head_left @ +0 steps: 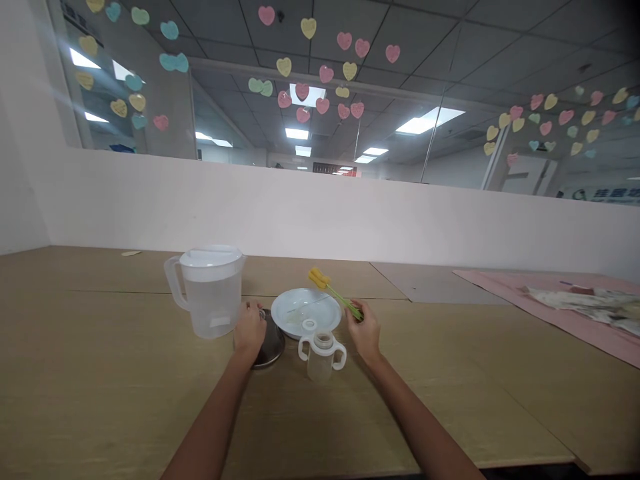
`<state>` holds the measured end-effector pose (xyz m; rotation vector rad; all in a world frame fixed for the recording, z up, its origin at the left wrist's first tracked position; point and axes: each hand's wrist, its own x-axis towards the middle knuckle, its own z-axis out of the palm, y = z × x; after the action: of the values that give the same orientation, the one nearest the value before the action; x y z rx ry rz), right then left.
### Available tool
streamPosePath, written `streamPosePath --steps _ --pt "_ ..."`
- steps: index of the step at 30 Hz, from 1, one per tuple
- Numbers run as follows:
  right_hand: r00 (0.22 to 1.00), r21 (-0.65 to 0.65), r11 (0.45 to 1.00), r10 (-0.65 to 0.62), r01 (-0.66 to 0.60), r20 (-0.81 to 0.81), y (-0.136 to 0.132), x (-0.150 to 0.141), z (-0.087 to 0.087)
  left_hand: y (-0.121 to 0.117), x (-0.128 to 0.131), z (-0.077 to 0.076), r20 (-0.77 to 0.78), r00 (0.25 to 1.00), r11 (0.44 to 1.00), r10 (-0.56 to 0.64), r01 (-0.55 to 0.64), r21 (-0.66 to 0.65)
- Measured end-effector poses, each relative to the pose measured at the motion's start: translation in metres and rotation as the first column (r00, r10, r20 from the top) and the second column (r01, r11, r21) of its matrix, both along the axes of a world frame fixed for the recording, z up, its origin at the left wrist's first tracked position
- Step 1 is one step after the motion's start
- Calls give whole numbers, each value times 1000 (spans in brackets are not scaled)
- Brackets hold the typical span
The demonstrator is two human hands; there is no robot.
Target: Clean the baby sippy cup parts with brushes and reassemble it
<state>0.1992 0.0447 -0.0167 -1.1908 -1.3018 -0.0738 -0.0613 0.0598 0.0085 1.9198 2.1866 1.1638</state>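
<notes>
My right fingers (356, 309) pinch a yellow-tipped stick (333, 291) near the plate (283, 308); my left fingers (256, 312) touch a metal bowl (273, 344), grip unclear.

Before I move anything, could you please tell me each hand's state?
Left hand: at the dark metal vessel; whether it grips cannot be told.
Right hand: closed, holding the yellow-headed item by its green end.

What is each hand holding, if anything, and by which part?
The right hand holds the yellow-tipped green stem by its green end. The left hand touches the metal vessel; whether gripping is unclear.
</notes>
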Motion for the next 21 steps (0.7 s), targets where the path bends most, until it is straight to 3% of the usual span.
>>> streamPosePath --steps 3,6,11,16,21 --pt "994 14 998 69 -68 -80 0 -1 1 -6 3 6 -267 963 988 36 -74 -136" --pt "981 6 990 140 -141 -136 0 -2 3 -10 4 9 -399 915 973 59 -141 -181" --pt "945 11 979 197 -202 -261 -3 -4 9 -11 6 11 -438 893 989 103 -140 -52" --pt "920 5 978 197 -208 -338 -7 -5 14 -14 12 12 -474 877 990 78 -12 142" --pt "921 26 982 182 -185 -345 -6 -4 17 -12 18 5 -467 883 975 33 75 210"
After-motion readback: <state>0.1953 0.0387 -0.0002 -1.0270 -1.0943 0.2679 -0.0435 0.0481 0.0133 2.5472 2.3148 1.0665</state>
